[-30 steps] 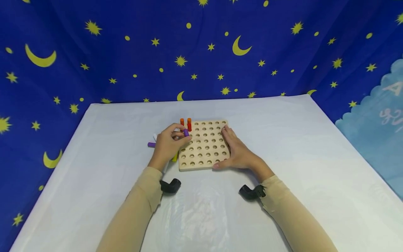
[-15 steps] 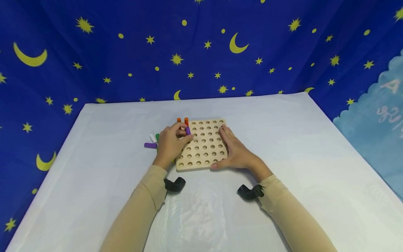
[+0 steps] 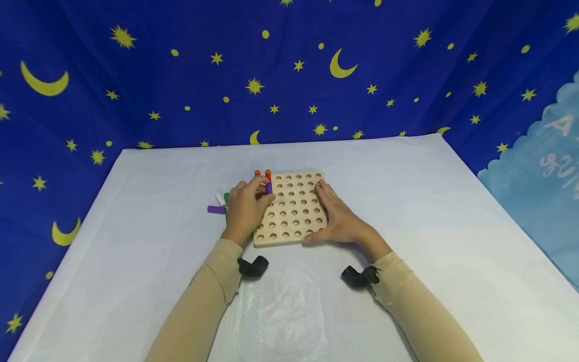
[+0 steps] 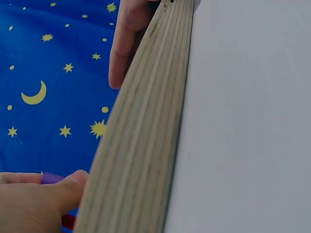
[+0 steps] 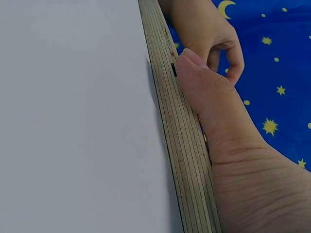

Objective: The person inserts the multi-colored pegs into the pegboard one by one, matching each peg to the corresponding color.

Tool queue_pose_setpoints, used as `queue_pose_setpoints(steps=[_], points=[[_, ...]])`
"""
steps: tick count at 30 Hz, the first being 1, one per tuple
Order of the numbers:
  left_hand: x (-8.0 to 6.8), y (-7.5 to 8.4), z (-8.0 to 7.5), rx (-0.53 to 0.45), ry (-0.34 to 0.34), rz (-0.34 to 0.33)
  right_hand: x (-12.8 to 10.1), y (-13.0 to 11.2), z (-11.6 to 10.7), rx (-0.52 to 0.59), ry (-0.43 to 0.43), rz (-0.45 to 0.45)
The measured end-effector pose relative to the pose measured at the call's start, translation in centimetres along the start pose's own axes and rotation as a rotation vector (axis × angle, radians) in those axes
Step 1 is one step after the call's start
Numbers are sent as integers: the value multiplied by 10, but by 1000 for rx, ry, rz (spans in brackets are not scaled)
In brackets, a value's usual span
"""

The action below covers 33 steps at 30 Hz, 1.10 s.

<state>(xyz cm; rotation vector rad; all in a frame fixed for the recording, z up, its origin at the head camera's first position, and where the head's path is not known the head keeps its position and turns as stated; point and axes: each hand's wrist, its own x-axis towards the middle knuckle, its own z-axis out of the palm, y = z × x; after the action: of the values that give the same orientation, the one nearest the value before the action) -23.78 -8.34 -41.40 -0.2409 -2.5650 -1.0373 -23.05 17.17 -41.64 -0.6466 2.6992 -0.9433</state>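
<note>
Against a blue star-and-moon backdrop, a white table [image 3: 407, 211] filled the lower frame. At centre lay our pegboard [image 3: 294, 211], steadied by our right hand [image 3: 336, 216], fingers flat and together along its right edge. Our left hand [image 3: 244, 208] pinched a purple peg [image 3: 269, 188] over the board's upper-left holes; within a second it had inched toward the orange pegs [image 3: 262, 174], seemingly nearing insertion. Spare pegs [image 3: 218, 203] lay left.

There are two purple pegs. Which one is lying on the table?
The purple peg left of the left hand lies on its side on the table. The other purple peg is pinched in that hand over the wooden pegboard.
</note>
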Motion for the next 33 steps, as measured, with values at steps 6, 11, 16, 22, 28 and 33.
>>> queue_pose_setpoints(steps=[6,11,16,22,28,33], points=[[-1,-2,-2,80,34,25,2,-4,2,-7,-7,-14],[-3,-3,-5,117,32,61,4,-6,4,-8,-12,-20],[-5,1,-14,91,17,63,4,-6,5,-7,-13,-9],[-7,-4,-45,65,-17,9,5,-4,6,-9,-16,9],[-17,-36,-76,75,-87,-29,3,-1,2,-13,-21,22],[-29,-55,-89,124,-146,-23,3,0,2,-18,-16,14]])
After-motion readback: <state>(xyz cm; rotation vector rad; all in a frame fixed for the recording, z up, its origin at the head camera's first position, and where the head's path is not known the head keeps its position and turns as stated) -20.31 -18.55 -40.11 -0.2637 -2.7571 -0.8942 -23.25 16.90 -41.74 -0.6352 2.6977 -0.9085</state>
